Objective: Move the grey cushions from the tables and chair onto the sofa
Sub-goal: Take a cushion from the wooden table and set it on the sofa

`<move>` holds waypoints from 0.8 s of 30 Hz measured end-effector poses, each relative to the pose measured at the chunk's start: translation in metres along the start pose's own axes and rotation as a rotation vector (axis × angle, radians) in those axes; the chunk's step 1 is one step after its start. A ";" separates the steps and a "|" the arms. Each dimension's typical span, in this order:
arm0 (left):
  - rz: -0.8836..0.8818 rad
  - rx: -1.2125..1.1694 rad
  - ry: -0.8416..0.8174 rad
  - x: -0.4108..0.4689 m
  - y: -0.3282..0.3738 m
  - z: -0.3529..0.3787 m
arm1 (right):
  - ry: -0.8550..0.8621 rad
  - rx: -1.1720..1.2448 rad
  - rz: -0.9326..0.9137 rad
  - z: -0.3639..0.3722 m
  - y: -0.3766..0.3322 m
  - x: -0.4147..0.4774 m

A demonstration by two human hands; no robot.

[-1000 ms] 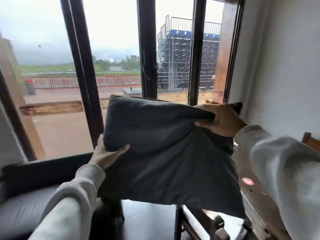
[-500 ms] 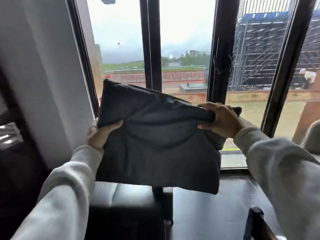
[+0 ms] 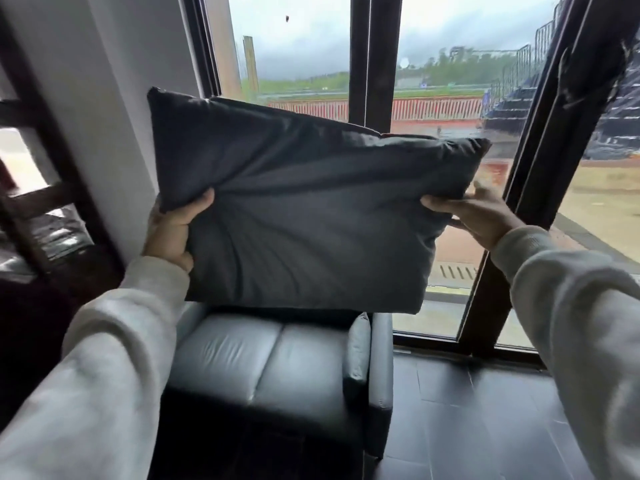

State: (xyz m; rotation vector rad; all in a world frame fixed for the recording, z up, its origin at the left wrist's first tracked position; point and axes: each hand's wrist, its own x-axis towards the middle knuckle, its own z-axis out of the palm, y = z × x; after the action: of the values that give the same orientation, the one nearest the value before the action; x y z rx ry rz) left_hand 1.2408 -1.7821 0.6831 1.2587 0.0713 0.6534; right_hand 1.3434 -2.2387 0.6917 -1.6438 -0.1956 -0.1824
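Note:
I hold a dark grey square cushion (image 3: 304, 216) upright in the air in front of me. My left hand (image 3: 171, 232) grips its left edge, thumb on the front. My right hand (image 3: 474, 211) pinches its right edge. Directly below the cushion is the grey leather sofa (image 3: 263, 362), its two-part seat and right armrest showing. The cushion hides the sofa's backrest. No other cushion is in sight.
Tall dark-framed windows (image 3: 374, 60) stand right behind the sofa. A white wall column (image 3: 114, 109) rises at the left, with a dark wooden frame (image 3: 38, 202) beside it. Dark floor tiles (image 3: 467, 420) spread to the right of the sofa.
The view has swung left and down, so the sofa seat now lies under the cushion. Both hands have shifted from the cushion's top corners down to its side edges.

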 end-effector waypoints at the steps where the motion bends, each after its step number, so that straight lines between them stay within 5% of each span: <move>1: -0.003 0.010 -0.003 0.017 -0.012 -0.002 | 0.001 0.019 0.008 0.012 0.011 0.018; 10: -0.128 0.189 -0.034 0.217 -0.147 -0.010 | 0.225 0.045 -0.008 0.112 0.127 0.180; 24: -0.535 0.326 0.000 0.412 -0.456 -0.004 | 0.132 0.130 0.401 0.184 0.378 0.371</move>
State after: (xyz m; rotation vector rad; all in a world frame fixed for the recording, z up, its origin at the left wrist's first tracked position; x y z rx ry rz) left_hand 1.7666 -1.6449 0.3953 1.4716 0.5138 0.1793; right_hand 1.7939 -2.0791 0.3978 -1.5024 0.2191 0.0272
